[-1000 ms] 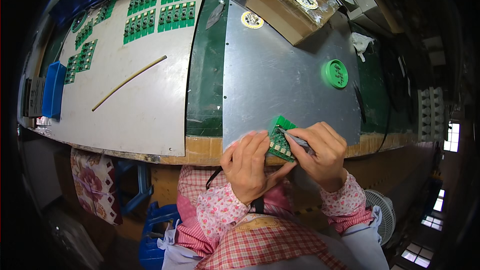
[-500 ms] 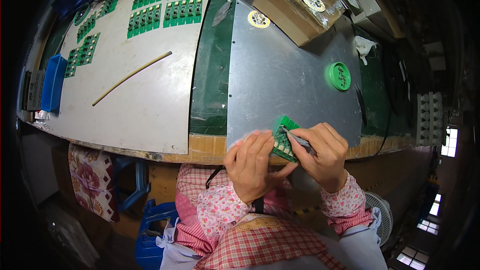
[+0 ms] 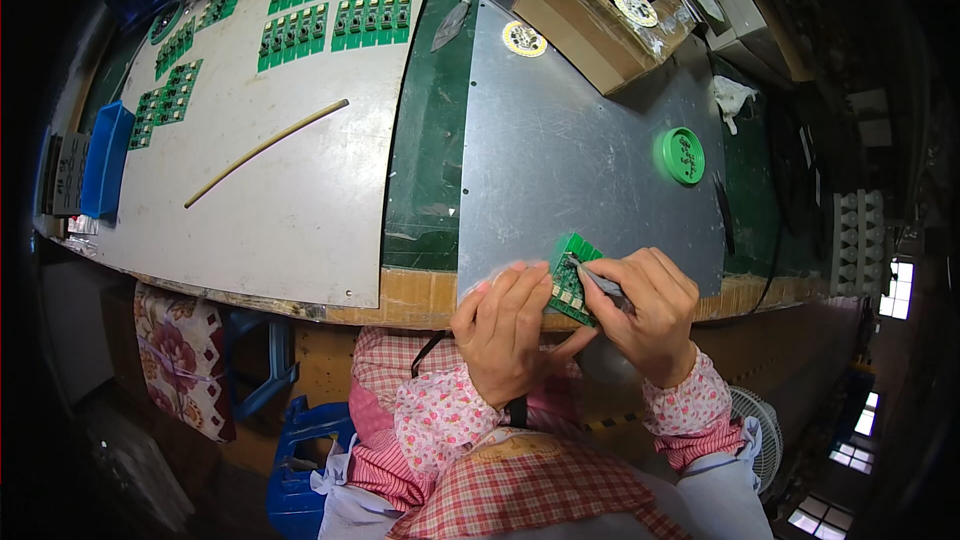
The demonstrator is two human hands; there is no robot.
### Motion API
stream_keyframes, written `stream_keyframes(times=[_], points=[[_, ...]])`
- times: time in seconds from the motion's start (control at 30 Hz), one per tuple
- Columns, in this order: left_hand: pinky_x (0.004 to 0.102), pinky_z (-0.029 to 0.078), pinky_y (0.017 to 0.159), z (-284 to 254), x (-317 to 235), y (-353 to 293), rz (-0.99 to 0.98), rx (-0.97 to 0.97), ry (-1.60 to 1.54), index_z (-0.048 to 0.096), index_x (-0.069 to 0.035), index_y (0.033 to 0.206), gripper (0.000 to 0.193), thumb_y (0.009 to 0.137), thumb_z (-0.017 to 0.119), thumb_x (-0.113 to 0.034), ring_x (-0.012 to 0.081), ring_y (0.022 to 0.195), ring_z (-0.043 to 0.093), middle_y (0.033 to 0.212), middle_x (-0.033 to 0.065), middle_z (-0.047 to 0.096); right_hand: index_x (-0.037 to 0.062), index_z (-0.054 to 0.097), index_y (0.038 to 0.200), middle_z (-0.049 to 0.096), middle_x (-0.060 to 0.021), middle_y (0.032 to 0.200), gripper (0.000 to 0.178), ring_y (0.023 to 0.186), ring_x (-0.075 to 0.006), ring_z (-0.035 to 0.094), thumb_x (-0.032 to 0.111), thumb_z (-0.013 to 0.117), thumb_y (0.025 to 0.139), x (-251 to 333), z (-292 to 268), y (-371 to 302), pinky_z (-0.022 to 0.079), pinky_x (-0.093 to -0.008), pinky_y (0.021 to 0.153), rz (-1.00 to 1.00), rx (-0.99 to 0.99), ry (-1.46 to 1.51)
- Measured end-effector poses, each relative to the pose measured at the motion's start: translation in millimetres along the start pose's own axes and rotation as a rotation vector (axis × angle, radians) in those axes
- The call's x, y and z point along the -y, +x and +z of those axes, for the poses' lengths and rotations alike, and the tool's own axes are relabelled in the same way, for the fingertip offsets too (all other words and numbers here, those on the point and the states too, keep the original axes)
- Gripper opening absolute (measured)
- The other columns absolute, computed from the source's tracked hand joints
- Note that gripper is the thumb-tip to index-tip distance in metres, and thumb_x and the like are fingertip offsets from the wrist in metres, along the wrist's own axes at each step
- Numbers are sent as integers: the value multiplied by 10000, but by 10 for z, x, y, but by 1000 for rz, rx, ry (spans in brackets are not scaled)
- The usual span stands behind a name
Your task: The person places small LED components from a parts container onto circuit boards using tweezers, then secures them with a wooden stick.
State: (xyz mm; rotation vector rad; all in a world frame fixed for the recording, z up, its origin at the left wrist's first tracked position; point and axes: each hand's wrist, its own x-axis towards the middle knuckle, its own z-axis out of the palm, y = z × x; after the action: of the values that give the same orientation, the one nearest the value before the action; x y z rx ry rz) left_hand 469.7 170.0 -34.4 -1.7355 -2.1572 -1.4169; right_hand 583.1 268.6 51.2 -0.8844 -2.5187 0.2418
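Note:
A green circuit board (image 3: 571,290) with a row of pale connectors is tilted at the near edge of the metal sheet. My left hand (image 3: 508,325) grips its left side, the thumb reaching beneath the near end. In my right hand (image 3: 648,305) is a slim grey pointed tool that looks like tweezers (image 3: 603,283), pinched between thumb and fingers. Its tip is at the board's upper part, near small dark components; whether it holds a part is too small to tell. Beyond the right hand, a round green dish (image 3: 684,135) contains several tiny dark parts.
A cardboard box (image 3: 590,20) stands at the far end of the metal sheet (image 3: 560,140), beside a round LED board (image 3: 524,39). On the left, a white board (image 3: 290,250) bears a thin stick (image 3: 265,152) and rows of green circuit boards (image 3: 372,22). A blue bin (image 3: 106,160) stands farther left.
The whole view has shifted slightly. Both hands keep their grip on the board and the tool; the tool's tip has barely moved over the board.

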Motion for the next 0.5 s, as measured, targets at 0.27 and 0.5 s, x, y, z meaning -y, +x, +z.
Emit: stream_keyframes(times=[0.27,0.5], points=[[349,356,1000,-7,2,-12,-7,-6,-2,589,-116,1204,635,749,786,-514,162,1135,604,1197,8,648,40,676,868,602,-57,716,189,609,-211,587,21,776,709,37,-35,29,466,-324,514,-5,32,-13],[352,366,991,14,-17,-4,-24,-11,-28,590,-117,1197,627,750,787,-510,165,1126,612,1196,8,650,46,698,862,605,-54,706,162,600,-204,578,21,773,721,53,-115,27,455,-321,507,63,30,29]])
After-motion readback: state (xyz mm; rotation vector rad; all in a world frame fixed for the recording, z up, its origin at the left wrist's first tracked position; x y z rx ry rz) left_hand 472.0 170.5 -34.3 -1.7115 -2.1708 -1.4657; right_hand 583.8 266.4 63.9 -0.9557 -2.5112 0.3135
